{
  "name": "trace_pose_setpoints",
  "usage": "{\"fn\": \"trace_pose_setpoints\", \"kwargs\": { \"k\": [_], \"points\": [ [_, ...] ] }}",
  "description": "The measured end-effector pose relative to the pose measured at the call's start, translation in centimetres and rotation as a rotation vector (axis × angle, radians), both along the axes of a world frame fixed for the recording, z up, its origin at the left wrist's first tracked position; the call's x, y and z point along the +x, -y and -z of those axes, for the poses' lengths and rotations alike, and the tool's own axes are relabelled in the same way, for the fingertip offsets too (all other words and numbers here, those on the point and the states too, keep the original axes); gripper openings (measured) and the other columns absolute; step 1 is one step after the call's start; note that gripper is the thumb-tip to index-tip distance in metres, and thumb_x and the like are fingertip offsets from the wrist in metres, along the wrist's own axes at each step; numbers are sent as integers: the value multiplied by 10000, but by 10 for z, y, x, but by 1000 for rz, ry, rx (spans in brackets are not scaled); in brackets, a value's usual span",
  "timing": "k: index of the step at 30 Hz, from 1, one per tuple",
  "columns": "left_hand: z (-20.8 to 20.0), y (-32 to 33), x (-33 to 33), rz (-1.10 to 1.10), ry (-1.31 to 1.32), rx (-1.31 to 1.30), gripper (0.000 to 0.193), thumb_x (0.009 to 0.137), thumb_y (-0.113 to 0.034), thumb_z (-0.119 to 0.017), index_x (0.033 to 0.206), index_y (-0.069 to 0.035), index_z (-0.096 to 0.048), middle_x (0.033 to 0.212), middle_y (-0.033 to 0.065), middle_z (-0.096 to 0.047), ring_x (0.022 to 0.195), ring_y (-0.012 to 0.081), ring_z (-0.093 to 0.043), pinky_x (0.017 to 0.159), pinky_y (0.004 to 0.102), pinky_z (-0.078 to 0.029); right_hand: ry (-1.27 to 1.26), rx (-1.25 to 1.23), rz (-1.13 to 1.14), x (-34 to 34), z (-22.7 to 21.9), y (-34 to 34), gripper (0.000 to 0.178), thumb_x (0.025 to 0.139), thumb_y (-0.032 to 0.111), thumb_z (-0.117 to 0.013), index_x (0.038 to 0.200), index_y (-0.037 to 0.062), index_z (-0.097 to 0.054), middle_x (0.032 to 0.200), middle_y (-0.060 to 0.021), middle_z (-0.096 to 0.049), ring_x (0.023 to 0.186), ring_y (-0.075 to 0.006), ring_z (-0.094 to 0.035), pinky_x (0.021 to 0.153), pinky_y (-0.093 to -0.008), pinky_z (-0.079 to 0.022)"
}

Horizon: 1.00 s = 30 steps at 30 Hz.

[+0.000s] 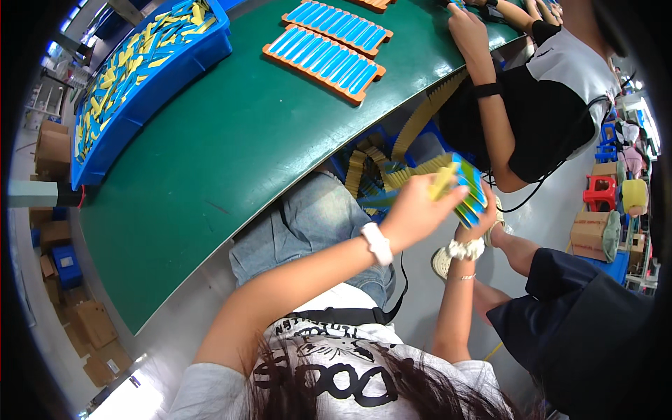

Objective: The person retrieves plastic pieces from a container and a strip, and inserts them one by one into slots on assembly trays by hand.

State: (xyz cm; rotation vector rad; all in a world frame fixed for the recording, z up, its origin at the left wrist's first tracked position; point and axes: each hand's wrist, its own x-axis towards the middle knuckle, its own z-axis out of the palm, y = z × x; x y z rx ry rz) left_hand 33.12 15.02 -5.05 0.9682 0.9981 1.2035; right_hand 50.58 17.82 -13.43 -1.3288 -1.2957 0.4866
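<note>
Both hands, left hand (414,210) and right hand (483,218), grasp a stack of blue-and-yellow strips (465,185) between them, squeezing it so it stays together beside the green table (231,147).

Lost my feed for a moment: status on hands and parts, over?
Left hand and right hand both gripping stack of blue-yellow parts, off the green table. Co-worker's arm close beyond.

Bright even indoor light, glare at lower left, motion-blurred hands, dark fisheye rim, bent edges
</note>
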Motion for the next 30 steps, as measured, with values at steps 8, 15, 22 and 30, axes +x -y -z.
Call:
{"fn": "trace_pose_setpoints", "kwargs": {
  "k": [8, 15, 22, 30],
  "points": [
    [46, 53, -67, -128, -43, -358, 322, 872, -231, -632, 1114, -21, -599, 607, -48, -457, 481, 17, -394, 413, 173, -302, 238, -22, -31, -2, 11, -90, 214, 847, 86, -572, 1046, 17, -610, 918, -138, -659, 822, -219, -624, 751, -319, -474],
    [34, 81, -112, -232, -46, -555, 273, 874, -205, -634, 1059, -6, -629, 593, -53, -477, 486, 13, -407, 446, 175, -321, 688, -394, -420, -12, 222, 12, 477, 763, 244, -691, 1146, -2, -549, 1183, -222, -551, 1123, -373, -512, 965, -409, -404],
    [24, 90, -125, -158, -272, -416, 248, 890, -125, -595, 1083, 30, -580, 573, -49, -441, 443, 4, -329, 395, 177, -244, 429, -836, -563, -47, 215, 45, 482, 770, 265, -682, 1139, -19, -557, 1208, -230, -527, 1157, -371, -477, 992, -396, -380],
    [18, 72, -126, -185, -212, -464, 227, 897, -119, -582, 1071, 26, -575, 569, -51, -433, 434, 7, -313, 396, 176, -232, 435, -951, -558, -57, 229, 30, 472, 772, 293, -679, 1124, -7, -583, 1178, -219, -558, 1115, -363, -518, 965, -393, -405]
  ]
}}
